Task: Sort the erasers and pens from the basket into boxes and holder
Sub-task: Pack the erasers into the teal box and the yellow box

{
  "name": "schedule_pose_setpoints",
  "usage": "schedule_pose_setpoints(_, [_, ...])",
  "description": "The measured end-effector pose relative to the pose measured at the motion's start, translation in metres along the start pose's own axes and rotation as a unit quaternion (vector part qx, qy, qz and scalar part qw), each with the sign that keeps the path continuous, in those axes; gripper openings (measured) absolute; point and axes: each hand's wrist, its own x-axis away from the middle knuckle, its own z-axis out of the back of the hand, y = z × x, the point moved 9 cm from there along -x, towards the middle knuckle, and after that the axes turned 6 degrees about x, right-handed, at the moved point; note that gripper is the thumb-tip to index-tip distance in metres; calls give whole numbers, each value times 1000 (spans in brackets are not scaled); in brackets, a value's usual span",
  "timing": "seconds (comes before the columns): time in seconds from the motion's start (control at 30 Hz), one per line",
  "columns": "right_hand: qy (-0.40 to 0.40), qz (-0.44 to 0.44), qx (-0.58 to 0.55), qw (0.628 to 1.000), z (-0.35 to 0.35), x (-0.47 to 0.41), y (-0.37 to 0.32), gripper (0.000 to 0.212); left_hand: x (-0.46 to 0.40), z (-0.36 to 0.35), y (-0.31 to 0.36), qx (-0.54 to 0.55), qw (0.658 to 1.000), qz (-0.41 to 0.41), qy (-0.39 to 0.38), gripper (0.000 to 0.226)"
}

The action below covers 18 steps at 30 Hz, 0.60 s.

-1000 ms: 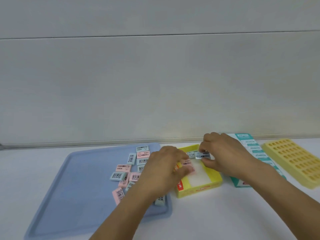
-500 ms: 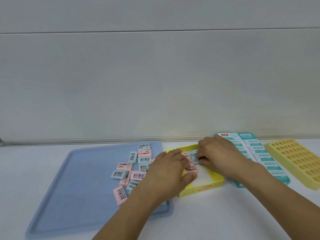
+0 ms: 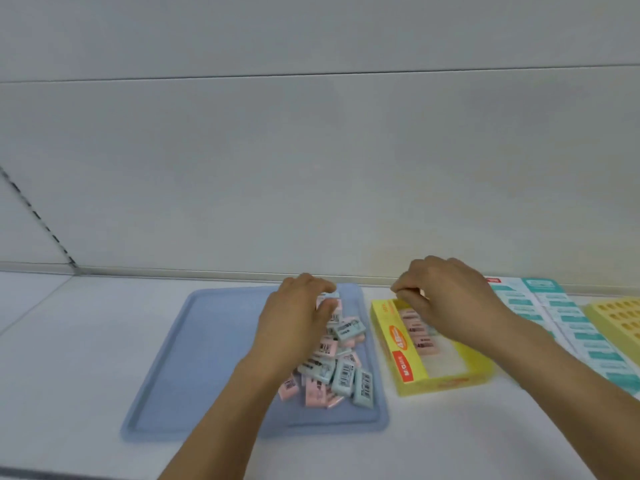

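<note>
Blue tray (image 3: 194,358) on white table (image 3: 86,341). On tray: pile of erasers (image 3: 332,362), pink and pale blue-green, white labels with black barcodes. Right of tray: yellow box (image 3: 408,375), red and orange print on its side wall, pink erasers with dark print inside. Right of yellow box: white packs (image 3: 540,306) with teal labels, 1 red tag at far end. Past those, yellow holder (image 3: 620,317), grid of holes. Wall (image 3: 311,150) pale grey.

Left hand (image 3: 298,320) now off the yellow box (image 3: 408,368) and back over the loose erasers (image 3: 332,362) on the blue tray (image 3: 194,358), fingers curled around one at the pile's far end. Right hand (image 3: 446,299) lifted from the box's eraser row to just above its far rim, fingertips pinched together.
</note>
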Motion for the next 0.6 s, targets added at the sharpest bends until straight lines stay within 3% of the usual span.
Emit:
schedule_pose_setpoints(0.1, [-11, 17, -76, 997, -10, -41, -32, 24, -11, 8, -46, -80, 987, 137, -30, 29])
schedule_pose_setpoints(0.27, [-97, 12, -86, 992, -51, -93, -74, 15, -21, -2, -55, -72, 977, 186, -74, 29])
schedule_pose_setpoints(0.43, [-129, 35, -11, 991, -62, -105, -94, 15, -20, -10, -65, 34, 977, 197, -80, 23])
schedule_pose_setpoints(0.53, [-141, 43, -24, 989, -62, -106, -98, 15, -17, -1, -71, 109, 975, 191, -20, 16])
schedule_pose_setpoints(0.6, [-142, 27, -53, 988, -63, -104, -92, 16, -12, 9, -72, 228, 952, 203, 36, 11])
